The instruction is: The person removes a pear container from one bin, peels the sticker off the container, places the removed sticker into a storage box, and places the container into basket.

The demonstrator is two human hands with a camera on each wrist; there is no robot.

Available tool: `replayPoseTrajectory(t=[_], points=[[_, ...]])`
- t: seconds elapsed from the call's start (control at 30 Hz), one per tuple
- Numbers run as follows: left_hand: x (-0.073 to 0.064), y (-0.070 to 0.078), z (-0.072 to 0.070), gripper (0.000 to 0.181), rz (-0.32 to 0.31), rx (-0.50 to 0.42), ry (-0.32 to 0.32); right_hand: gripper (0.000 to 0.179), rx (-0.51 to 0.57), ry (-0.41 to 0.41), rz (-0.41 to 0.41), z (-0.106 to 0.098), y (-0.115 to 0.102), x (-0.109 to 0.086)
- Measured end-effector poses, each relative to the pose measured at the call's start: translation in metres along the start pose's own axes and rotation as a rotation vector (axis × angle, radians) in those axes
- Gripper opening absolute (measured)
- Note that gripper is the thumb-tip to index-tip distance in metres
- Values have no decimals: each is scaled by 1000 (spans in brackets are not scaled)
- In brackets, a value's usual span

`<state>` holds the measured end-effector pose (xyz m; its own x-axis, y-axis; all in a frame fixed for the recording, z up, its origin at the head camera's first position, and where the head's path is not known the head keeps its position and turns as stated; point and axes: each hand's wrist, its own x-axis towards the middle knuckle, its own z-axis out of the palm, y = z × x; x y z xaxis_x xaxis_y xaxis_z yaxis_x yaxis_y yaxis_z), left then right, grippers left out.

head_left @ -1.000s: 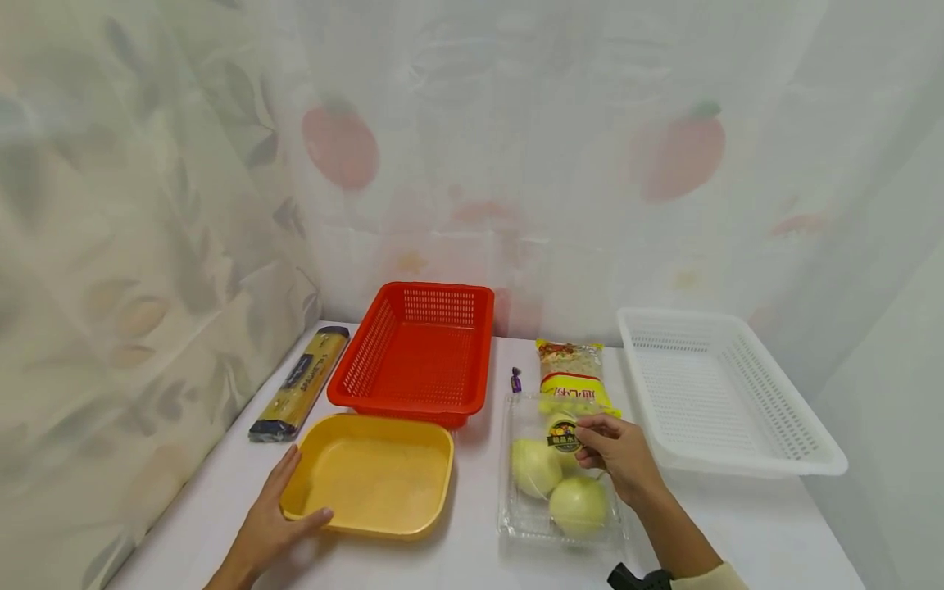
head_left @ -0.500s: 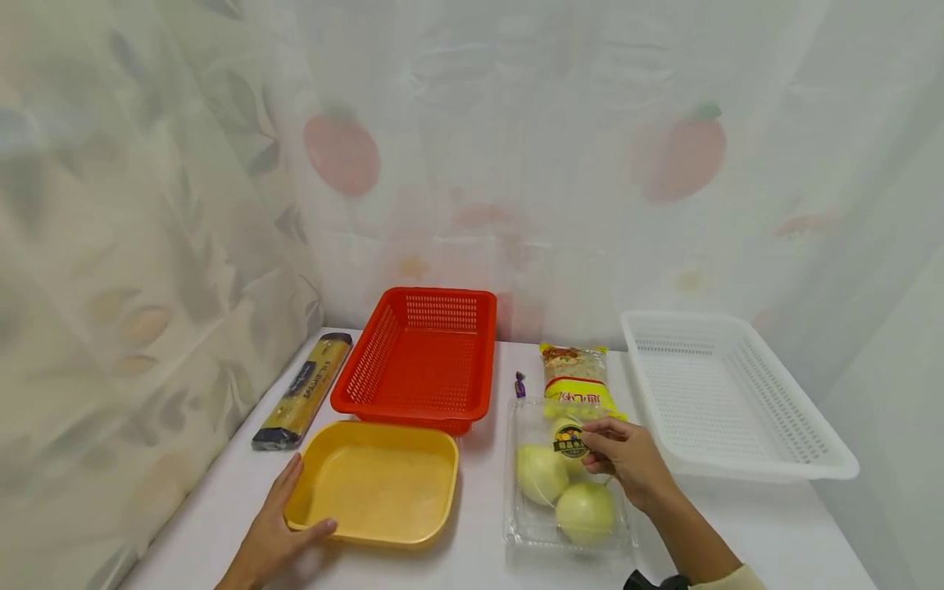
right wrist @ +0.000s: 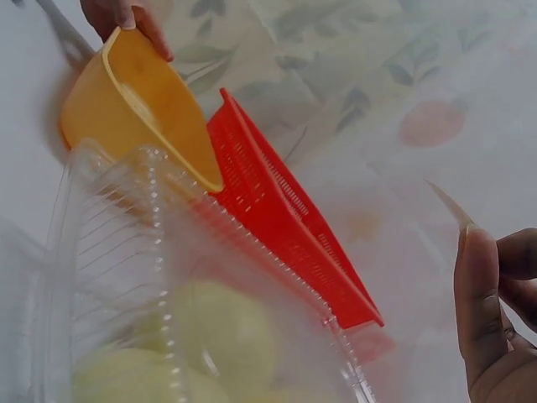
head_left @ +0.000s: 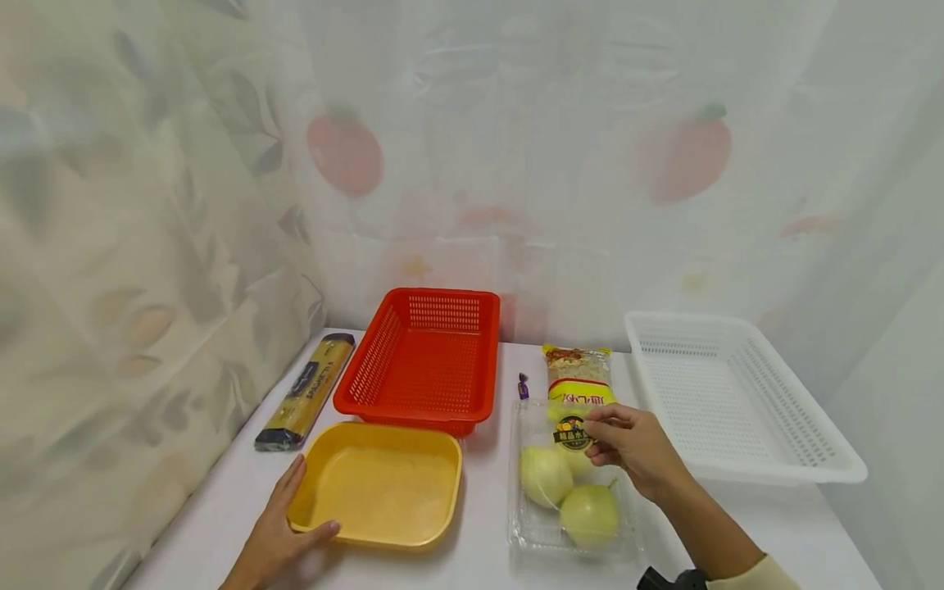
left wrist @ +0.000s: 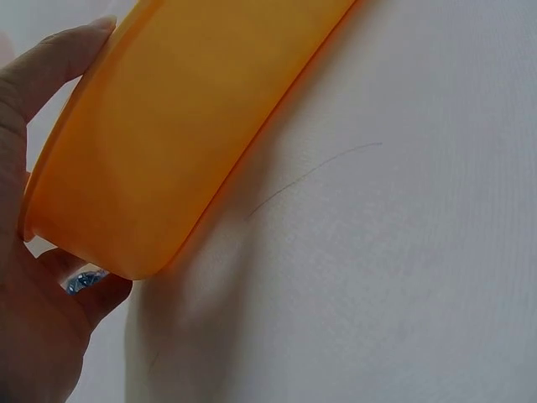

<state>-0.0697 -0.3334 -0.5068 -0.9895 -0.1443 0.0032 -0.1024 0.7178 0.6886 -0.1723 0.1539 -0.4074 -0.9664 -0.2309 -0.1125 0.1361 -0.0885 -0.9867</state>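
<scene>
In the head view, my right hand (head_left: pixel 640 452) pinches a round black-and-yellow sticker (head_left: pixel 571 433) between thumb and fingers. The right wrist view shows the sticker (right wrist: pixel 450 204) edge-on, apart from the clear plastic clamshell box (head_left: pixel 534 534). Pale yellow-green round fruits that look like pears (head_left: pixel 590 515) lie inside the box. My left hand (head_left: pixel 274 526) grips the left end of a yellow plastic basin (head_left: pixel 376 492), thumb and fingers spread around its corner. The left wrist view shows the thumb on the basin's rim (left wrist: pixel 63 126) and the fingers lower on its side.
A red basket (head_left: pixel 435 369) stands behind the basin, with a spaghetti pack (head_left: pixel 306 393) on its left. Behind the box lie a purple-wrapped candy (head_left: pixel 523 387) and a yellow-and-clear food packet (head_left: pixel 580 377). At right sits a white basket (head_left: pixel 708 393). Patterned curtains border the table.
The whole scene has shifted slightly right and down in the head view. Both hands keep their holds on the sticker and the basin.
</scene>
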Motion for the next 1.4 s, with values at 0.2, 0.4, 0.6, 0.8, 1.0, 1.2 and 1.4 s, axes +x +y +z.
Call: replayPoseTrajectory(t=[0.2,0.4,0.6,0.8,1.0,1.2,1.4], points=[[1,0,1,115,-31,-1,-26,16,23,-29,16,5,-18,-3],[0,-2,0,114,-13,-8,-24,18,26,-85,1,15,-37,-2],[2,-4,1,115,-12,8,-30,17,22,-85,0,27,-48,-2],[3,-4,-1,117,-42,7,-50,13,37,-87,1,42,-53,1],[4,-2,-1,118,-87,11,-88,12,57,-103,-9,58,-55,3],[4,-2,-2,116,-33,7,-54,13,55,-107,-16,75,-57,6],[4,-5,-1,116,-51,4,-69,18,49,-115,1,91,-54,8]])
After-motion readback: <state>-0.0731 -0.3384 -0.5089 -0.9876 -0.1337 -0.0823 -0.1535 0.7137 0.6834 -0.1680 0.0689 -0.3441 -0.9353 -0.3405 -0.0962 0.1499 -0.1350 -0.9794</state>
